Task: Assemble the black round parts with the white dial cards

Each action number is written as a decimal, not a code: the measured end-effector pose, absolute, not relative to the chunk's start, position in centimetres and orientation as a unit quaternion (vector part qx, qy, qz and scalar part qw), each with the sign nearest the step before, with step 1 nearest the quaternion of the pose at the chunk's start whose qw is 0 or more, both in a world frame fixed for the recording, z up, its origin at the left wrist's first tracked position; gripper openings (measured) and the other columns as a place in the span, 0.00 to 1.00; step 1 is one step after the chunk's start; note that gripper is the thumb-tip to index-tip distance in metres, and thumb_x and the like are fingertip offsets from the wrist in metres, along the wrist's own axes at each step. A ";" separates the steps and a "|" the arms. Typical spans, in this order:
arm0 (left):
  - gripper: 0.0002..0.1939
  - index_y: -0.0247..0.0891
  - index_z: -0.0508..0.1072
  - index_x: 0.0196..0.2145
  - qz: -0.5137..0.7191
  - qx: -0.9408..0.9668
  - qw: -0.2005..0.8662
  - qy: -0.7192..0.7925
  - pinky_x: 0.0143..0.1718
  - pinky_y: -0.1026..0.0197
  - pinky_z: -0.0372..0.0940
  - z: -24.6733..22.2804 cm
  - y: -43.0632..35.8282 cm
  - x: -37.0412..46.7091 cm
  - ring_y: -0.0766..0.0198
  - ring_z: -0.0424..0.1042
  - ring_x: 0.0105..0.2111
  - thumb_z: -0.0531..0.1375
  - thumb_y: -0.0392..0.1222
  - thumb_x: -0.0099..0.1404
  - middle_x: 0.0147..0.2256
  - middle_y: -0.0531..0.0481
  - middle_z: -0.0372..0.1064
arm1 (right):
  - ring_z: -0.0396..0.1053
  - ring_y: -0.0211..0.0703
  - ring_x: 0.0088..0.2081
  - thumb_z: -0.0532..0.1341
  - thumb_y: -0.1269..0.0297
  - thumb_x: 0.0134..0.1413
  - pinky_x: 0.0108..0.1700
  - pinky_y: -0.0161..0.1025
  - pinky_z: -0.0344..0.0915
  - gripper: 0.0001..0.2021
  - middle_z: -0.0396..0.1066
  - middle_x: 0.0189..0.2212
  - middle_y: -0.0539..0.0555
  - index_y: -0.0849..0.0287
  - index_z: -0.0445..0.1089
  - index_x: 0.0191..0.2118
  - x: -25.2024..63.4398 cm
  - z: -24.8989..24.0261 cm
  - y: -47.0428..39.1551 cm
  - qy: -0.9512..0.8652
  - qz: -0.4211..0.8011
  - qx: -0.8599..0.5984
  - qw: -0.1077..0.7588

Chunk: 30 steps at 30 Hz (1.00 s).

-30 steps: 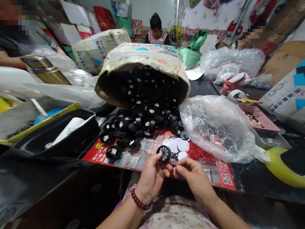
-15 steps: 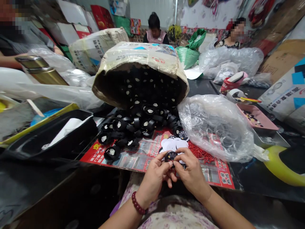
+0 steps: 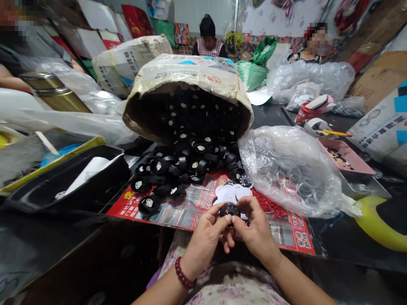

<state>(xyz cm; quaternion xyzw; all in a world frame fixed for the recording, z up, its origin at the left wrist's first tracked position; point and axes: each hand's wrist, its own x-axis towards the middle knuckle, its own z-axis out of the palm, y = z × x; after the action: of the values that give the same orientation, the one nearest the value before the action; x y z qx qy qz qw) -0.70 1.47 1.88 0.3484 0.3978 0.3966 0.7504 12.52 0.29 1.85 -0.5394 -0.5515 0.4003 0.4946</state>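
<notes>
Between my two hands is a small round black dial (image 3: 229, 209) with pale markings on its face. My left hand (image 3: 208, 231) grips its left side, thumb on the front edge and lower fingers curled beneath. With thumb and bent forefinger, my right hand (image 3: 256, 224) holds the right side. Just behind the dial lie white paper discs (image 3: 231, 193). Another marked black dial (image 3: 244, 181) rests beside them. Several black round housings (image 3: 171, 167) with light metal plates spill over the red printed sheet (image 3: 190, 207) from a tipped sack (image 3: 187, 70).
Right of the discs sit red small pieces (image 3: 270, 207) and a clear bag of silvery rings (image 3: 289, 169). A pink tray (image 3: 359, 163) and yellow tape roll (image 3: 378, 237) lie farther right. Left stand a black tray (image 3: 104, 182) and gold flask (image 3: 60, 93). Other people sit around the table.
My right fingers have shifted on the dial, with the forefinger moving to its right edge, so more of the face shows. Both hands stay in nearly the same place.
</notes>
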 end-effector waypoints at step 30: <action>0.21 0.36 0.69 0.37 0.357 0.255 0.802 0.406 0.07 0.74 0.53 0.7 0.8 0.6 0.71 0.59 0.09 0.62 0.56 0.55 0.10 0.58 0.61 | 0.64 0.43 0.34 0.48 0.69 0.62 0.37 0.39 0.64 0.11 0.66 0.29 0.55 0.59 0.64 0.31 12.8 1.8 -0.3 -0.743 0.094 -0.532 0.396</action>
<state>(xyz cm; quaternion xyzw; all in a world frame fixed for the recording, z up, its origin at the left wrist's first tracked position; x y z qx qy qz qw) 0.62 0.80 0.65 0.2553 0.4056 0.3566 0.8020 12.78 -0.33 1.82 -0.5316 -0.7429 0.0942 0.3958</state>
